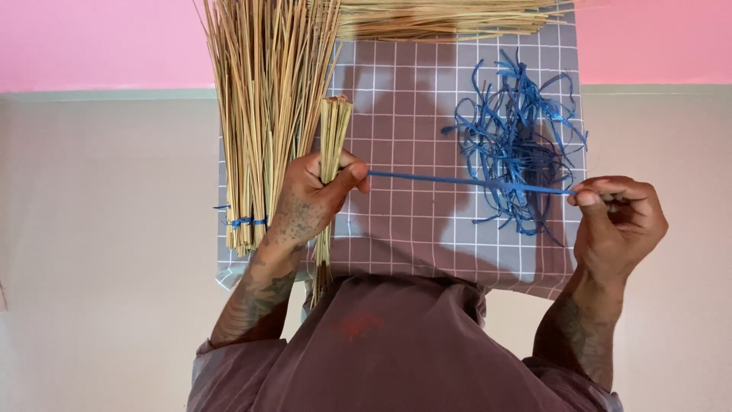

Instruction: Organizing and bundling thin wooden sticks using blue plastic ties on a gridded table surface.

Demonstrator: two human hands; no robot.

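Left hand (313, 198) is clenched round a thin bundle (333, 137) of pale straw stalks, gripping it about midway, thumb pressed across the front. The bundle stands nearly upright in the fist, its cut top poking above the fingers and its lower end trailing down towards the person's lap. A blue strip (465, 181) runs taut from that thumb straight across to the right hand (616, 223), which pinches the far end between thumb and forefinger, the other fingers curled in. The strip is stretched almost level, just above the checked cloth (412, 236).

That cloth, grey with a white grid, lies spread on the pale floor (99, 229) in front of the person. Near its right edge sits a loose tangle (518, 137) of more blue strips, and the taut strip passes over the lower part of it. Along the cloth's left edge lies a big sheaf (263, 99) of the same straw, fanning wider towards the far end and tied near its near end with a blue band (248, 222). The gripped bundle is just beside this sheaf, to its right. Another heap of straw (450, 17) lies across the cloth's far edge. Beyond it, a pink wall (99, 38). Both forearms are tattooed, sleeves of a mauve shirt (396, 343) pushed up.
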